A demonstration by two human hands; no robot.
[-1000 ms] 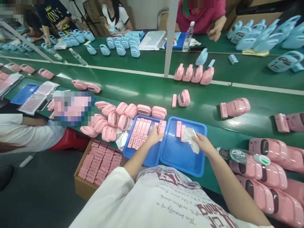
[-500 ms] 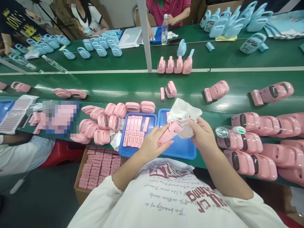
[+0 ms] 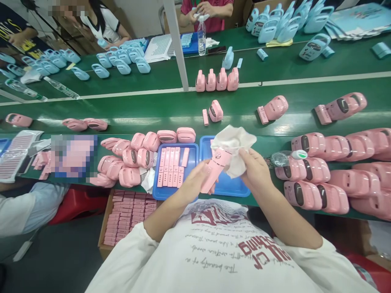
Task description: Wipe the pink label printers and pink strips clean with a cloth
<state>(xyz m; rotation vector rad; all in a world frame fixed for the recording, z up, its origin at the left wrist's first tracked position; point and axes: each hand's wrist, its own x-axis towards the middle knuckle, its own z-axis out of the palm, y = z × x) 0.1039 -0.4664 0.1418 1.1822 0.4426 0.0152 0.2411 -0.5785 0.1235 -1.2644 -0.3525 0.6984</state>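
My left hand (image 3: 197, 179) is closed around a pink rectangular piece (image 3: 216, 169), tilted with its round printed mark facing up. My right hand (image 3: 255, 165) pinches a white cloth (image 3: 233, 142), which hangs behind and beside the upper end of the piece. Both hands are over the blue tray on the right (image 3: 235, 186). Left of them, another blue tray (image 3: 195, 148) holds several pink bars (image 3: 168, 167) in rows.
Pink rounded cases (image 3: 130, 177) are grouped left of the trays, and more (image 3: 332, 197) stand at the right. A box (image 3: 105, 250) of pink bars is below the table edge. Spaced pink units lie on the green belt (image 3: 171, 112). People sit across the table.
The pink piece has turned more upright in my left hand. The view has shifted slightly. Across the table, a person in red has raised both hands together.
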